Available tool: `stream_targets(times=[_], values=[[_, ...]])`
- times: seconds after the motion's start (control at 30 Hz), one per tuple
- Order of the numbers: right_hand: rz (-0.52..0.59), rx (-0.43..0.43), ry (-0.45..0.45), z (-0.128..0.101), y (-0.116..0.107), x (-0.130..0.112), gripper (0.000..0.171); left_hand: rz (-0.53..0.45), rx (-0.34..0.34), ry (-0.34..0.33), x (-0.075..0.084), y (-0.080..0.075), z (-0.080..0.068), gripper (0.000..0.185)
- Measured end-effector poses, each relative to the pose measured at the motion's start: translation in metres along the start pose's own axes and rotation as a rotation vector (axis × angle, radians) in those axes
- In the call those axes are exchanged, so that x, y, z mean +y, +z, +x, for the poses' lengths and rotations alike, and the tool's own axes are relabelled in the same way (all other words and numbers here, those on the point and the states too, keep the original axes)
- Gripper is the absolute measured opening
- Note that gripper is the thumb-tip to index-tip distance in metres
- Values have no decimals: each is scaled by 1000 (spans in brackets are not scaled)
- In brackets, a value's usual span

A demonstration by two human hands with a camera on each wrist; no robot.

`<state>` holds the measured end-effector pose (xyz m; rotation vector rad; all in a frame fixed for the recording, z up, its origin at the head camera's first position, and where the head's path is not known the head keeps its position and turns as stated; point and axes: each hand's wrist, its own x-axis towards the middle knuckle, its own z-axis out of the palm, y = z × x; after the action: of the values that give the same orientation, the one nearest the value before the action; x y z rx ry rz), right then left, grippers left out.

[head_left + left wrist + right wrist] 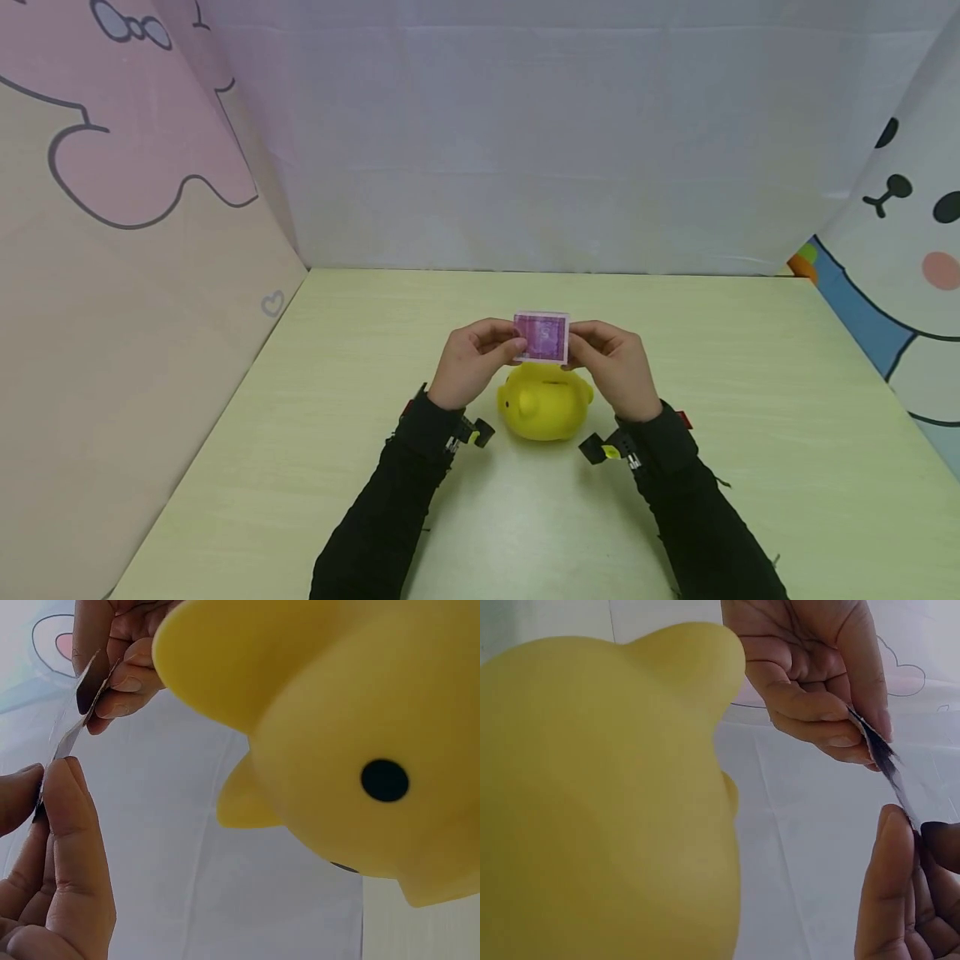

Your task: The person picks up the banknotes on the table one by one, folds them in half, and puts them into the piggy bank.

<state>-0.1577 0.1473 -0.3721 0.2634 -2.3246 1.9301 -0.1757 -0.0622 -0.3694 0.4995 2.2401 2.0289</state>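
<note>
Two hands share one purple banknote (546,337), which looks folded small: the left hand (474,358) pinches its left edge and the right hand (613,367) its right, thumbs in front, fingers curled behind. From my remote seat I see it held in the air over the table (262,500), short of the far edge and well in from both side edges. I judge it nearly weightless, limp and easily creased, a little slick, with layers that could spread; in the wrist views its edges do seem to splay. I would take it by the side edges, lightly, close to the fold if I could find it.

A yellow piggy bank (546,408) sits on the table just on the near side of the note, its snout toward the table's left edge, a dark slot (555,382) on its back. It hides part of the hands from my wrist views. The left wrist camera (480,432) and right wrist camera (592,450) flank it closely, so I would mind a knock. White cloth (487,142) hangs behind the far edge.
</note>
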Motion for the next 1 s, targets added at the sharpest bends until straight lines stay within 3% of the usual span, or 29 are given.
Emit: stream_targets(times=[0.3, 0.63, 1.0], values=[[21, -10, -12, -1, -1, 0, 25, 15, 38, -28, 3, 2, -1, 19], [41, -4, -56, -1, -2, -2, 35, 39, 65, -12, 2, 3, -2, 18], [6, -51, -63, -3, 1, -2, 24, 43, 63, 5, 5, 3, -4, 19]])
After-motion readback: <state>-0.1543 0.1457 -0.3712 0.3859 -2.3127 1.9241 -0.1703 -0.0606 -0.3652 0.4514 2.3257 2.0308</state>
